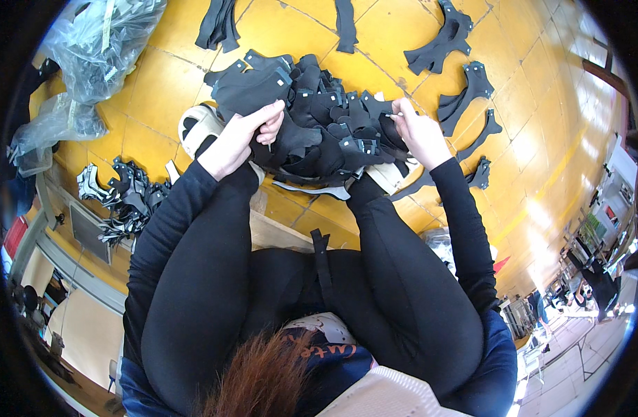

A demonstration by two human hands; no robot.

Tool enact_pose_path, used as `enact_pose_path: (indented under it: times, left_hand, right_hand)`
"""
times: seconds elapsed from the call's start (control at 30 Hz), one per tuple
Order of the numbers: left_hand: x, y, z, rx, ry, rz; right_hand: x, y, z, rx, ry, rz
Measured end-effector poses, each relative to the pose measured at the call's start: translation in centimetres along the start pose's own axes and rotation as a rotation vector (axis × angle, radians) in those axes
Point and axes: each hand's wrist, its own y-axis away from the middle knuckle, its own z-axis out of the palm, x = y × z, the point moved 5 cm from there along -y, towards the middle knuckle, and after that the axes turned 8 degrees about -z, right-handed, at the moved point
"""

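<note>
Between my feet on the floor lies a heap of black flat-cut fabric pieces (315, 142), several with small white stickers. At its left side my left hand (246, 135) is closed, thumb and fingers pinched at the lower edge of a broad black fabric piece (246, 90). A thin light sliver shows below its curled fingers. My right hand (420, 132) is closed in a pinch at the heap's right edge, next to a dark piece. Something small and pale shows at its fingertips, too small to name.
Sorted black pieces (465, 94) lie in small stacks to the right and far side on the yellow tiled floor (291, 28). A clear plastic bag (103, 48) stands far left. Another pile of black and grey pieces (128, 194) lies left, near a metal frame (79, 267).
</note>
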Motion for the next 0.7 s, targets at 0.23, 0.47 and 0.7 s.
enact_pose_path:
  times: [0.23, 0.47, 0.7]
  left_hand:
    - [0.3, 0.0, 0.0, -0.013, -0.024, 0.012]
    - [1.7, -0.9, 3.1, -0.017, -0.385, 0.043]
    - [1.1, -5.2, 6.9, 0.024, -0.420, 0.408]
  right_hand:
    - [-1.0, 1.7, -1.1, 0.286, -0.068, -0.105]
    - [-3.3, 1.5, -2.4, 0.200, -0.170, -0.277]
    - [-7.0, -1.8, -1.8, 0.179, -0.243, -0.218]
